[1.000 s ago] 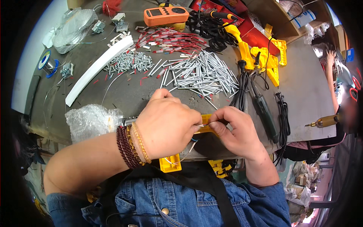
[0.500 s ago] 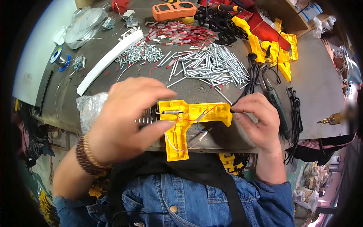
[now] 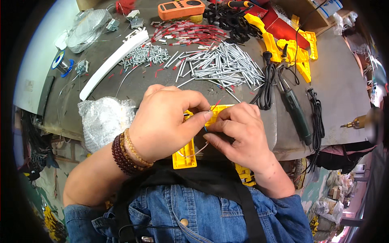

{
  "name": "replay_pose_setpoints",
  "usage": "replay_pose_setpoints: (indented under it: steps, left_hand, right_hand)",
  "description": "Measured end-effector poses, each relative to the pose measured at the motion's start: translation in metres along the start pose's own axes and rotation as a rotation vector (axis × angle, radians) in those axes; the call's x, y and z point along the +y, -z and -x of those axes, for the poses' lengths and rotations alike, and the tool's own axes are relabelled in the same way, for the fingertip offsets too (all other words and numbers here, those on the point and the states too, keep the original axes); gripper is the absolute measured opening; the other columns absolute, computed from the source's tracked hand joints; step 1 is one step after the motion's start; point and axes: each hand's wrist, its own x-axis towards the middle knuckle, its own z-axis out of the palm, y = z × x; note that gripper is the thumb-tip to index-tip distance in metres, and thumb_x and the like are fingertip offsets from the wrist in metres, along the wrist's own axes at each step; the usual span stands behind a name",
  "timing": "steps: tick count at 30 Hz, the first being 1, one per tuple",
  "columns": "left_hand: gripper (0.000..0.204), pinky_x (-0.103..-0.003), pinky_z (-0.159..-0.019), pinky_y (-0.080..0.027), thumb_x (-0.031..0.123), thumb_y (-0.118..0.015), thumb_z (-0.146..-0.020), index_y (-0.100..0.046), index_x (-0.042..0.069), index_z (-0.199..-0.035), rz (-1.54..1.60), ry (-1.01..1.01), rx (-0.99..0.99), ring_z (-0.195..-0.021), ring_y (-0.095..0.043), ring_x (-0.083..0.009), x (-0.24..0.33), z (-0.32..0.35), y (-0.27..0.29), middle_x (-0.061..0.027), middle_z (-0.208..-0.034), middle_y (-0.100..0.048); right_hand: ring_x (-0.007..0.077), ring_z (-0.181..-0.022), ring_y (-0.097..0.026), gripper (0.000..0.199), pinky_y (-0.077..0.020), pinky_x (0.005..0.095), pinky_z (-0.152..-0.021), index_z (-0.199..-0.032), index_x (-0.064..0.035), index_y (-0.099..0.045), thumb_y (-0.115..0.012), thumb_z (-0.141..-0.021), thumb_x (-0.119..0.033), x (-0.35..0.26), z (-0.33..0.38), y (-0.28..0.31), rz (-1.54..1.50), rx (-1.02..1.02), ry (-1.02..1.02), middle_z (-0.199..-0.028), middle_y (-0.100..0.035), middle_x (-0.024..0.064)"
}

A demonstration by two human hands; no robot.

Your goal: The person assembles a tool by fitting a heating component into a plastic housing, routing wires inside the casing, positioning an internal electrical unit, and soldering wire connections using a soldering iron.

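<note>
A yellow plastic gun-shaped shell (image 3: 184, 157) lies at the near edge of the grey workbench (image 3: 344, 93), mostly hidden under both hands. My left hand (image 3: 168, 121), with bead bracelets on the wrist, covers its body and pinches a thin wire (image 3: 214, 104) with a red end between thumb and forefinger. My right hand (image 3: 239, 133) rests on the shell's right part, its fingers curled around the same spot where small wires meet. A thin pale wire loops out below the hands.
A heap of metal rods (image 3: 227, 65), small screws (image 3: 146, 54), red-tipped wires (image 3: 186, 32), a white strip (image 3: 111, 65), an orange meter (image 3: 180, 8), yellow shells (image 3: 291, 46), a green corded tool (image 3: 296, 111), a bubble-wrap bundle (image 3: 103, 119) and a solder reel (image 3: 63, 65) lie on the bench.
The yellow shell, lifted and plainly visible half a second ago, is now lower and covered by both hands. My left hand has closed over it and pinches a wire.
</note>
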Motion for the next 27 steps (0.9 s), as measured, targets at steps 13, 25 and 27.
replay_pose_setpoints:
  steps: [13, 25, 27]
  left_hand:
    - [0.011, -0.036, -0.088, -0.039, 0.020, -0.072, -0.084, -0.071, 0.011, -0.090, -0.005, -0.037, -0.002, -0.078, -0.064, -0.0193, -0.006, 0.005, -0.003, -0.0022, -0.080, -0.069]
    - [0.014, -0.037, -0.089, -0.040, 0.021, -0.070, -0.087, -0.072, 0.009, -0.095, -0.002, -0.043, 0.015, -0.084, -0.065, -0.0208, -0.004, 0.004, -0.002, -0.0036, -0.087, -0.071]
    - [0.015, -0.037, -0.086, -0.042, 0.022, -0.069, -0.088, -0.072, 0.009, -0.095, 0.018, -0.052, 0.018, -0.083, -0.066, -0.0213, -0.005, 0.002, -0.003, -0.0044, -0.086, -0.072]
  right_hand:
    - [0.0219, -0.089, -0.055, 0.015, -0.0384, 0.0391, -0.081, -0.079, -0.0133, -0.069, -0.079, -0.070, -0.018, 0.000, -0.001, -0.012, 0.008, 0.068, 0.028, -0.089, -0.059, 0.0003]
    - [0.0219, -0.084, -0.056, 0.013, -0.0370, 0.0377, -0.079, -0.078, -0.0127, -0.068, -0.079, -0.070, -0.015, 0.002, -0.002, -0.026, -0.041, 0.264, -0.030, -0.087, -0.061, 0.0006]
    - [0.0218, -0.085, -0.056, 0.013, -0.0368, 0.0376, -0.079, -0.079, -0.0127, -0.069, -0.079, -0.071, -0.015, 0.003, -0.001, -0.027, -0.041, 0.275, -0.033, -0.087, -0.061, 0.0006]
